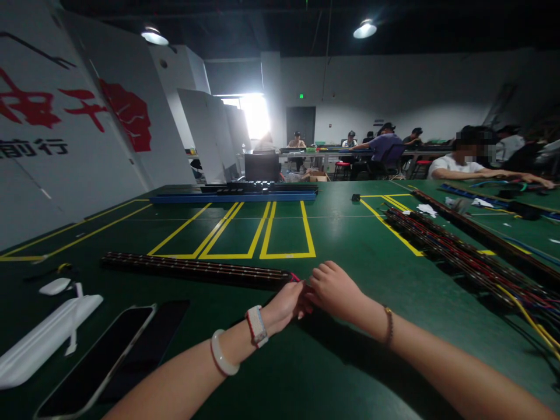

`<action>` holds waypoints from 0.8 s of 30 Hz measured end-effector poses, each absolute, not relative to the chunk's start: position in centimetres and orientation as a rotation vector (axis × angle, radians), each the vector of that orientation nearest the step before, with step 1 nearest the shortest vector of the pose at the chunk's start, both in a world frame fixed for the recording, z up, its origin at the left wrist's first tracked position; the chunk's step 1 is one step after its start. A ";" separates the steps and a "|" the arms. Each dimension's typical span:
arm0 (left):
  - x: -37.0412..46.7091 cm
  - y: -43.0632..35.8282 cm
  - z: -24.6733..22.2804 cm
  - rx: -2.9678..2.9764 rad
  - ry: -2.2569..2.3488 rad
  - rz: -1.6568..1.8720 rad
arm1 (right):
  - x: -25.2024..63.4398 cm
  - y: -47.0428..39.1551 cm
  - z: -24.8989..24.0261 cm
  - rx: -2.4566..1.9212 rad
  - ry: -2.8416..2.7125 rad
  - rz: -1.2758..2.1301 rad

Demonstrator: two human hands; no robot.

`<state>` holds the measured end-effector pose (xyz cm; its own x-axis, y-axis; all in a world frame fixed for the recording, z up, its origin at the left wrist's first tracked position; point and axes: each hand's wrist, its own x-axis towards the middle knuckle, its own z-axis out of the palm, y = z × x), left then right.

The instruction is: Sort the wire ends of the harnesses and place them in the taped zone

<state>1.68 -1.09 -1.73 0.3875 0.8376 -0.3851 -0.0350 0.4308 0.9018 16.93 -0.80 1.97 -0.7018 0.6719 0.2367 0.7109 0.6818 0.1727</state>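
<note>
A long, thin dark strip (196, 269) with rows of small light dots lies across the green table in front of me. Short red wires (294, 277) come out of its right end. My left hand (286, 303) is closed at that end, its fingertips pinched on the wires. My right hand (335, 291) meets it from the right with curled fingers, touching the left fingertips. What sits between the right fingers is hidden. A woven watch band and a pale bangle are on my left wrist, a thin bracelet on the right.
At left lie a phone (100, 356), a dark flat piece (149, 338) and a white case (48, 338) with a cable. Bundled wired strips (455, 251) lie right. Blue-edged rails (236, 197) lie at the far edge. A co-worker (464, 157) sits at right.
</note>
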 end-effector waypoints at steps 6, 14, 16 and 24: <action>1.7 -1.2 -1.8 0.954 0.965 0.701 | 17.0 -0.5 1.5 -1.245 -2.739 -0.280; 1.7 -1.4 -1.3 0.900 1.013 0.684 | 19.3 2.7 0.5 -1.301 -2.666 -0.345; 1.6 -1.3 -1.3 0.910 1.000 0.647 | 19.7 3.7 -0.1 -1.292 -2.640 -0.379; 1.4 -0.9 -1.3 0.888 0.976 0.617 | 20.6 5.4 -2.4 -1.184 -2.599 -0.406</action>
